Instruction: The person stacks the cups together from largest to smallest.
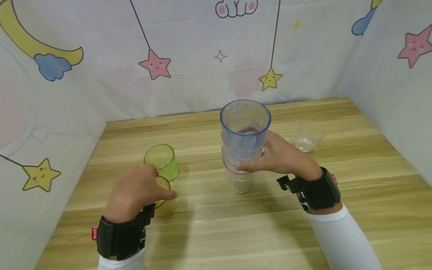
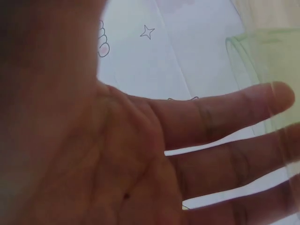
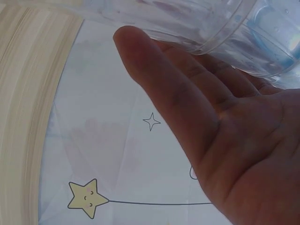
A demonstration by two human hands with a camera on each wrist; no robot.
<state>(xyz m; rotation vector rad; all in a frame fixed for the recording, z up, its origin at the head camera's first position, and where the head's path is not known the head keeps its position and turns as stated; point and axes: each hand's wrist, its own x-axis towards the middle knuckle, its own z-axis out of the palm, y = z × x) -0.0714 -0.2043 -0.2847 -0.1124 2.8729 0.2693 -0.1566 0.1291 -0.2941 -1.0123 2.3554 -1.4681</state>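
Note:
My right hand (image 1: pixel 280 155) grips a stack of nested clear cups (image 1: pixel 241 165) from its right side, thumb across the front. On top of the stack is a blue-tinted cup (image 1: pixel 245 112) with a dark blue rim. In the right wrist view the stacked cups (image 3: pixel 206 23) lie along the right hand's fingers. At the left, my left hand (image 1: pixel 135 191) reaches over a small yellow cup (image 1: pixel 164 208), its thumb across the rim. The left wrist view shows that hand's fingers nearly straight, their tips at the cup. Just beyond stands a green cup (image 1: pixel 170 168).
A small clear cup (image 1: pixel 307 140) stands at the right on the wooden table (image 1: pixel 209 232). White cloth walls (image 1: pixel 192 41) printed with stars, a moon and clouds enclose the back and both sides.

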